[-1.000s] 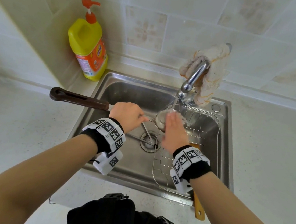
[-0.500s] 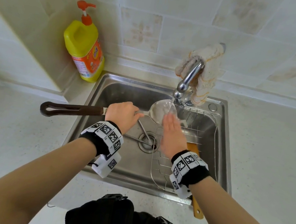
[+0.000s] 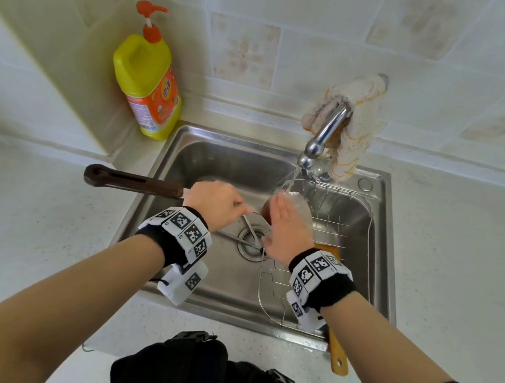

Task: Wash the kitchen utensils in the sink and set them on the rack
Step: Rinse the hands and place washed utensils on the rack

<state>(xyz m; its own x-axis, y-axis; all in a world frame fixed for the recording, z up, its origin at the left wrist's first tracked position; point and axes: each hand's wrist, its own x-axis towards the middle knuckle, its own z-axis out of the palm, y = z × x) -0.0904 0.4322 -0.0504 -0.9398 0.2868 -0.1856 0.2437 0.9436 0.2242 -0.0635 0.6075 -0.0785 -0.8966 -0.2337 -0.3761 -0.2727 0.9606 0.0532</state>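
Rinsing step in hand: left grip (image 3: 215,204) clasped the ladle (image 3: 140,182); right grip (image 3: 284,232), fingers straight, apparently rubbed its bowl under the tap (image 3: 326,133). Next: lift to rack (image 3: 343,194), 3 o'clock.

I am looking down into a home kitchen. A stainless steel sink (image 3: 223,157) is set into a pale speckled countertop (image 3: 454,275), with a cream tiled wall (image 3: 293,24) behind it at twelve o'clock. At eleven o'clock a yellow pump bottle (image 3: 146,77) of dish soap stands in the corner. At one o'clock a chrome tap (image 3: 326,133) with a worn cloth (image 3: 359,115) draped over it runs water onto a ladle (image 3: 133,183). A wire rack (image 3: 339,188) fills the basin's three o'clock side, and a wooden handle (image 3: 337,353) pokes out at five o'clock.
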